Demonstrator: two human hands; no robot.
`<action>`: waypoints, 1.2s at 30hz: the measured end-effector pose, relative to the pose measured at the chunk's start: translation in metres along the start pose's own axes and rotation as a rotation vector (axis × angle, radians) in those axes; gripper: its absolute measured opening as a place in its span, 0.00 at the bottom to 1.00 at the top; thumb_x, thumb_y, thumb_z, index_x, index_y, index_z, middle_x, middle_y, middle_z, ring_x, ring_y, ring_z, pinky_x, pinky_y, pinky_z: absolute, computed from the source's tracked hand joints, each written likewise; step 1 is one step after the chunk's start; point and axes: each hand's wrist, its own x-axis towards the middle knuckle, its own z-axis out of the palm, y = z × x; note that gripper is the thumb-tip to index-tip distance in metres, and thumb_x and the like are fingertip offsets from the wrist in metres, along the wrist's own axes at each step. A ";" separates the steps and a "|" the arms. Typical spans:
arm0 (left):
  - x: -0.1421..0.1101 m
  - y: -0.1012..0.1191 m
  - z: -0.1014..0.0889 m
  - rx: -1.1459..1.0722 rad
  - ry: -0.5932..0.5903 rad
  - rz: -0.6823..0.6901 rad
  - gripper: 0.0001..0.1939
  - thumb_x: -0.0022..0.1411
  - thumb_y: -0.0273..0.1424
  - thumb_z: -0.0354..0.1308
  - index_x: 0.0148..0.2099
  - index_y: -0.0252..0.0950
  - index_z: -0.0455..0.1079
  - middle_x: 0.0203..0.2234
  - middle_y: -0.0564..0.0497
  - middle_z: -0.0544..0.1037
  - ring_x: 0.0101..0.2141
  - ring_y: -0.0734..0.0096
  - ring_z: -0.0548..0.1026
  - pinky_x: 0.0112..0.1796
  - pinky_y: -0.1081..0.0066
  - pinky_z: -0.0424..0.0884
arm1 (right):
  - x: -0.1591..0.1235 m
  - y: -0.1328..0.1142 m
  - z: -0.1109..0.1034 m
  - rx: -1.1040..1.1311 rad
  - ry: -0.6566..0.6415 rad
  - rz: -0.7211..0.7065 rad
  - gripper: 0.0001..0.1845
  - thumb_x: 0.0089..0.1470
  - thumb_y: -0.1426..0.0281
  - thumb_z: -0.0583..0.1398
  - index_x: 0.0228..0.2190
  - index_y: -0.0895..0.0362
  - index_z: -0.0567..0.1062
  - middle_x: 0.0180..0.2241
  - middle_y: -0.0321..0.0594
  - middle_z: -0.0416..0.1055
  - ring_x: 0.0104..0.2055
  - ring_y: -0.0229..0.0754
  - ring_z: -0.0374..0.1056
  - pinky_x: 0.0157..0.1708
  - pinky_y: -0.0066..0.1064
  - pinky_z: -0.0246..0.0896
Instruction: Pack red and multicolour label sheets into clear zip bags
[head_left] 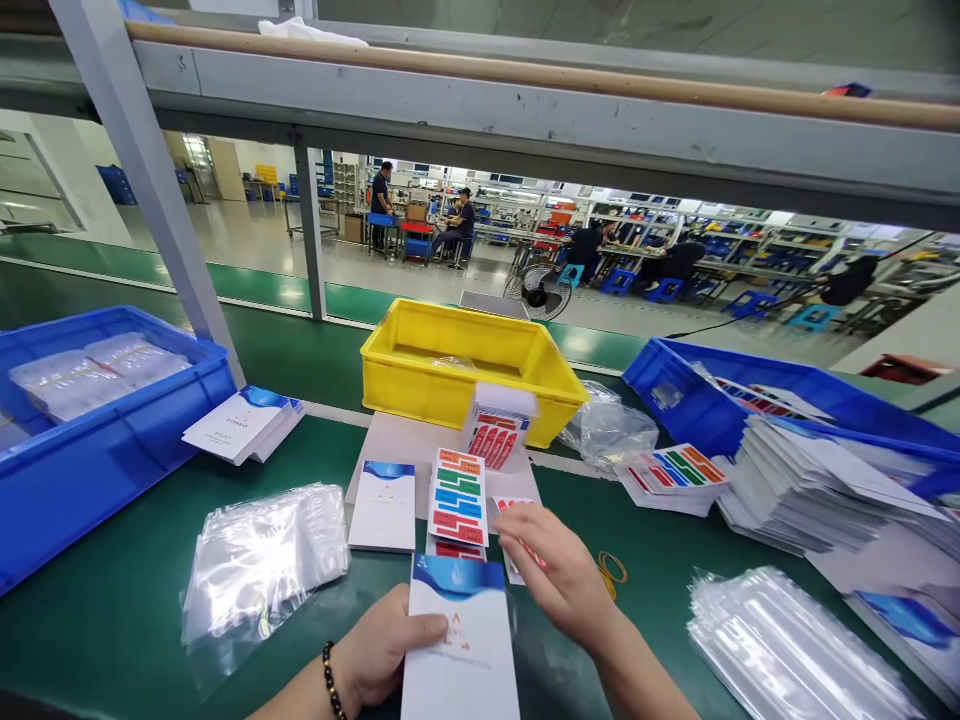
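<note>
My left hand (390, 645) grips a white booklet (461, 660) with a blue wave band across its top, the thumb lying on the cover. My right hand (555, 575) reaches over a small stack of red-printed sticker sheets (514, 503), fingers stretched out; whether the fingertips touch the sheets is hard to tell. Between the hands lies a pile of multicoloured sticker sheets (457, 497). To its left is a stack of white booklets (382, 510). Behind stands a taller stack of red-marked sheets (496, 435), against the yellow bin.
A yellow bin (435, 390) stands at the centre back. Blue bins stand left (150, 420) and right (645, 365). Clear plastic bags (262, 560) lie left, more bags (795, 640) right. Rubber bands (611, 570) lie beside my right wrist. Paper stacks (780, 490) lean right. People sit farther off.
</note>
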 end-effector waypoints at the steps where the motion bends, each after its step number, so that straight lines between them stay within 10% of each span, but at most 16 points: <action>1: 0.000 -0.002 -0.001 0.060 -0.010 -0.041 0.20 0.43 0.34 0.68 0.38 0.26 0.76 0.30 0.40 0.80 0.31 0.62 0.77 0.36 0.68 0.69 | 0.001 0.012 0.007 -0.074 0.001 0.063 0.11 0.57 0.72 0.51 0.39 0.56 0.70 0.36 0.46 0.70 0.39 0.45 0.66 0.37 0.38 0.65; 8: 0.003 -0.007 -0.008 0.068 0.026 -0.159 0.22 0.45 0.39 0.66 0.35 0.23 0.76 0.27 0.38 0.80 0.28 0.64 0.78 0.32 0.73 0.69 | 0.004 0.035 0.044 -0.319 -0.312 0.199 0.29 0.44 0.68 0.61 0.50 0.56 0.66 0.44 0.48 0.67 0.50 0.54 0.59 0.56 0.58 0.38; 13: 0.008 -0.008 -0.005 -0.058 0.068 -0.141 0.19 0.48 0.36 0.65 0.36 0.23 0.75 0.28 0.37 0.80 0.30 0.60 0.78 0.36 0.68 0.69 | 0.003 0.039 0.034 -0.167 -0.212 0.174 0.09 0.51 0.70 0.56 0.36 0.55 0.72 0.35 0.42 0.71 0.41 0.46 0.66 0.53 0.54 0.46; 19: 0.013 -0.008 -0.001 -0.137 0.250 -0.065 0.17 0.54 0.36 0.60 0.37 0.24 0.74 0.30 0.36 0.80 0.33 0.53 0.78 0.41 0.59 0.69 | -0.006 0.017 0.023 -0.170 0.147 -0.122 0.13 0.54 0.78 0.51 0.38 0.58 0.70 0.31 0.42 0.70 0.34 0.42 0.65 0.43 0.44 0.58; 25: 0.019 -0.007 0.000 -0.226 0.249 -0.079 0.21 0.59 0.41 0.54 0.41 0.24 0.73 0.33 0.37 0.80 0.37 0.53 0.77 0.42 0.59 0.68 | -0.031 -0.034 0.019 -0.018 -0.146 -0.229 0.14 0.59 0.66 0.49 0.33 0.60 0.71 0.25 0.41 0.68 0.29 0.41 0.61 0.33 0.38 0.58; 30: 0.018 -0.005 0.001 -0.137 0.338 -0.117 0.19 0.58 0.38 0.56 0.40 0.24 0.71 0.30 0.38 0.81 0.31 0.55 0.79 0.37 0.60 0.72 | -0.047 0.016 0.004 -0.129 -0.001 0.080 0.12 0.59 0.72 0.48 0.36 0.58 0.71 0.30 0.43 0.70 0.34 0.42 0.65 0.34 0.34 0.59; 36: 0.017 0.003 0.007 -0.166 0.292 -0.200 0.19 0.52 0.37 0.62 0.39 0.24 0.71 0.31 0.38 0.81 0.32 0.56 0.79 0.37 0.63 0.72 | -0.061 0.068 0.002 -0.367 -0.262 0.393 0.15 0.44 0.73 0.61 0.38 0.55 0.69 0.40 0.43 0.68 0.43 0.49 0.63 0.42 0.42 0.57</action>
